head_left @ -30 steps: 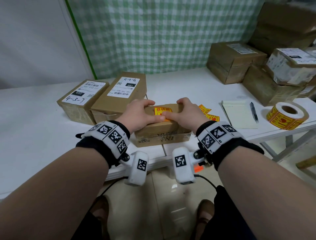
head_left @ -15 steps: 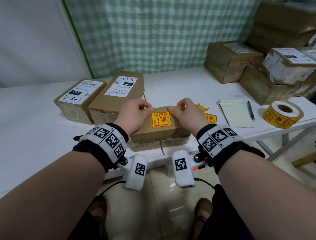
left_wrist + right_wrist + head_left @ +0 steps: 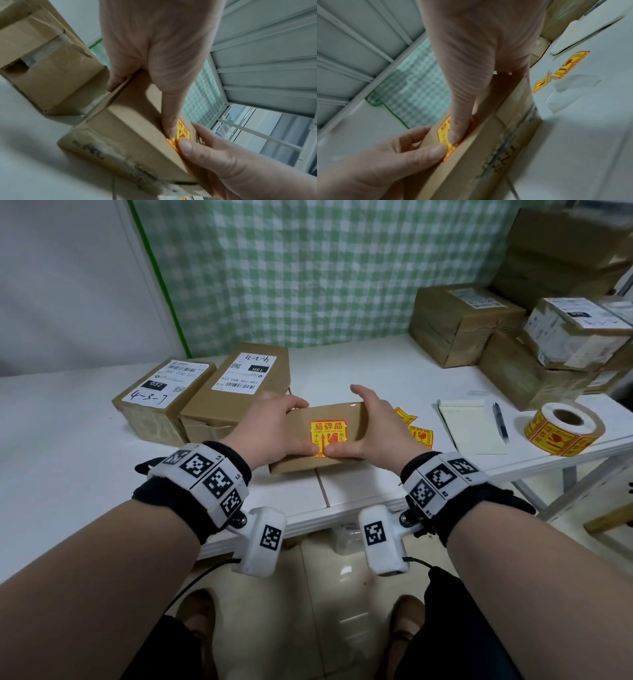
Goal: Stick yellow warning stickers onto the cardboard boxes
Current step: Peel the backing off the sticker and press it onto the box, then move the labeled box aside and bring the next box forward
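A small brown cardboard box (image 3: 354,419) lies near the table's front edge, with a yellow warning sticker (image 3: 327,433) on its top face. My left hand (image 3: 274,429) grips the box's left side, fingers curled over its edge, thumb pressing the sticker's near edge. My right hand (image 3: 371,426) grips the right side the same way, and the two thumbs meet on the sticker. In the left wrist view my left thumb lies on the sticker (image 3: 183,129) atop the box (image 3: 128,128). The right wrist view shows my right thumb on the sticker (image 3: 442,130).
Two labelled boxes (image 3: 164,402) (image 3: 239,392) stand just left of the held box. Loose yellow stickers (image 3: 419,434), a notepad (image 3: 469,426), a pen (image 3: 500,422) and a sticker roll (image 3: 561,428) lie to the right. More boxes (image 3: 462,323) are stacked at the back right.
My thumbs left the sticker's middle, my hands went to the box's far corners, and now both thumbs press the sticker's near edge. The box top has tipped more towards me.
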`<control>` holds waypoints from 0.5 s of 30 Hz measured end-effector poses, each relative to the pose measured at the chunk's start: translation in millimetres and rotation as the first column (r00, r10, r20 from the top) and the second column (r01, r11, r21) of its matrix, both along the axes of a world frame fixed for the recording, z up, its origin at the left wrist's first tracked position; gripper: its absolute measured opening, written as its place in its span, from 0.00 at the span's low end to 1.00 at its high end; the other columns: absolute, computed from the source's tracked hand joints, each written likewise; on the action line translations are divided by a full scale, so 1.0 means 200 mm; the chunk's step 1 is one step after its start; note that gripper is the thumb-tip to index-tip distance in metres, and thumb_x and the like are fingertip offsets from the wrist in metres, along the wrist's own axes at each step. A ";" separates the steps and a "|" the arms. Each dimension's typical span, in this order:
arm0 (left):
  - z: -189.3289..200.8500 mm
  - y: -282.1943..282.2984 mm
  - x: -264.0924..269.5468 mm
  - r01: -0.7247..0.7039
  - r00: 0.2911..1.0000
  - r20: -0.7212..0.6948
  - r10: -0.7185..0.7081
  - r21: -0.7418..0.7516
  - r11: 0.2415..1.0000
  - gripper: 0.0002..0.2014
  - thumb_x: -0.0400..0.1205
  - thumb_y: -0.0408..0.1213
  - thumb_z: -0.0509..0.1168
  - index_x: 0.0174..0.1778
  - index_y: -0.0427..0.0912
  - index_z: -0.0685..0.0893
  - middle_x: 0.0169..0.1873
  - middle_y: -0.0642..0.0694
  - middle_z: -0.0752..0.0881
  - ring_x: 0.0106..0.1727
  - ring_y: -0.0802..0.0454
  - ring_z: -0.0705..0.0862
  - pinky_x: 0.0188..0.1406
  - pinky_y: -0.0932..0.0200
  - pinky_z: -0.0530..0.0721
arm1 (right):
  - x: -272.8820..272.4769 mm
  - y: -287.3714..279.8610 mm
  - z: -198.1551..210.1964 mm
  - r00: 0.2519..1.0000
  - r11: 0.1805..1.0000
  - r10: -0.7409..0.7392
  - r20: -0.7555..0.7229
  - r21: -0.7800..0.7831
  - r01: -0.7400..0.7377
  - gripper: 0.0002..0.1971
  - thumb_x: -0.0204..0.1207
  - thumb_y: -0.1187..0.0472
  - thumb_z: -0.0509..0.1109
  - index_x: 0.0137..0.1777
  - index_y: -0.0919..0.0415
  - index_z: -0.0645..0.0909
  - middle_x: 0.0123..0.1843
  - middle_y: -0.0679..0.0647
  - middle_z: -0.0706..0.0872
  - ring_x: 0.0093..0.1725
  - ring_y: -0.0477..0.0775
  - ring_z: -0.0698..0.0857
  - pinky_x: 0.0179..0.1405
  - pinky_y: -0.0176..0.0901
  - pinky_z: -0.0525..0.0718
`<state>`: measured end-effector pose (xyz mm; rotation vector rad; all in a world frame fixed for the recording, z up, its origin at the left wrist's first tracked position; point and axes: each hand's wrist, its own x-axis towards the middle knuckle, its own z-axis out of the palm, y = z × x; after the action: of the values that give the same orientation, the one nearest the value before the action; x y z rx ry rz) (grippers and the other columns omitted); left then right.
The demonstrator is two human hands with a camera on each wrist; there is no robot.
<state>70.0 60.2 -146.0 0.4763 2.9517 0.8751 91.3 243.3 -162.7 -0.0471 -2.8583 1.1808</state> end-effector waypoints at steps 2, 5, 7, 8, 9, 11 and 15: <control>0.01 -0.01 -0.01 -0.002 0.999 0.037 0.004 -0.065 0.998 0.42 0.61 0.50 0.81 0.72 0.49 0.74 0.69 0.43 0.75 0.68 0.48 0.73 0.61 0.61 0.69 | 0.00 0.01 -0.01 1.000 1.000 0.027 0.010 0.007 -0.027 0.59 0.52 0.49 0.87 0.80 0.46 0.56 0.76 0.56 0.68 0.75 0.54 0.69 0.70 0.45 0.68; 0.06 -0.03 -0.03 -0.004 0.964 0.266 0.016 -0.045 0.999 0.46 0.62 0.47 0.81 0.76 0.50 0.69 0.69 0.47 0.76 0.63 0.48 0.77 0.57 0.53 0.82 | 0.01 0.04 0.00 0.997 0.996 0.074 0.022 0.047 -0.075 0.61 0.49 0.54 0.88 0.81 0.45 0.54 0.76 0.56 0.67 0.75 0.54 0.68 0.72 0.47 0.68; 0.08 -0.05 -0.05 0.036 0.912 0.410 -0.015 -0.045 0.998 0.48 0.63 0.45 0.81 0.78 0.51 0.64 0.64 0.50 0.76 0.59 0.48 0.79 0.54 0.50 0.85 | 0.01 0.05 0.01 0.994 0.992 0.105 0.017 0.071 -0.106 0.62 0.49 0.57 0.89 0.81 0.44 0.54 0.77 0.55 0.65 0.76 0.53 0.67 0.73 0.45 0.66; 0.08 -0.05 -0.05 0.057 0.893 0.449 -0.026 -0.056 0.997 0.49 0.64 0.44 0.81 0.79 0.51 0.62 0.63 0.50 0.76 0.59 0.48 0.79 0.55 0.49 0.85 | 0.01 0.05 0.01 0.993 0.990 0.118 0.011 0.081 -0.118 0.62 0.49 0.58 0.89 0.81 0.43 0.55 0.77 0.55 0.64 0.77 0.53 0.66 0.72 0.43 0.66; 0.08 -0.04 -0.06 0.074 0.885 0.465 -0.036 -0.064 0.995 0.50 0.64 0.43 0.81 0.80 0.51 0.61 0.64 0.50 0.75 0.59 0.48 0.79 0.55 0.49 0.85 | 0.01 0.06 0.01 0.992 0.988 0.126 0.003 0.090 -0.126 0.62 0.49 0.58 0.89 0.81 0.43 0.55 0.77 0.54 0.63 0.77 0.53 0.66 0.71 0.42 0.66; 0.08 -0.04 -0.07 0.082 0.901 0.432 -0.040 -0.079 0.993 0.52 0.63 0.41 0.81 0.80 0.52 0.59 0.67 0.49 0.73 0.60 0.47 0.78 0.52 0.49 0.86 | 0.00 0.06 0.03 0.992 0.987 0.124 -0.026 0.107 -0.120 0.61 0.50 0.58 0.88 0.81 0.43 0.56 0.77 0.53 0.63 0.76 0.52 0.68 0.70 0.41 0.67; 0.09 -0.03 -0.09 0.088 0.989 0.134 -0.064 -0.186 0.979 0.57 0.57 0.43 0.83 0.80 0.53 0.58 0.70 0.44 0.68 0.69 0.45 0.70 0.65 0.52 0.73 | -0.04 0.10 0.10 0.991 0.981 0.108 -0.077 0.169 -0.094 0.59 0.53 0.56 0.87 0.82 0.43 0.55 0.81 0.51 0.60 0.78 0.51 0.65 0.72 0.41 0.65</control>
<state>51.4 54.2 -128.1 0.5000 2.8420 0.5821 84.1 263.1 -141.8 0.1533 -2.9008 0.9314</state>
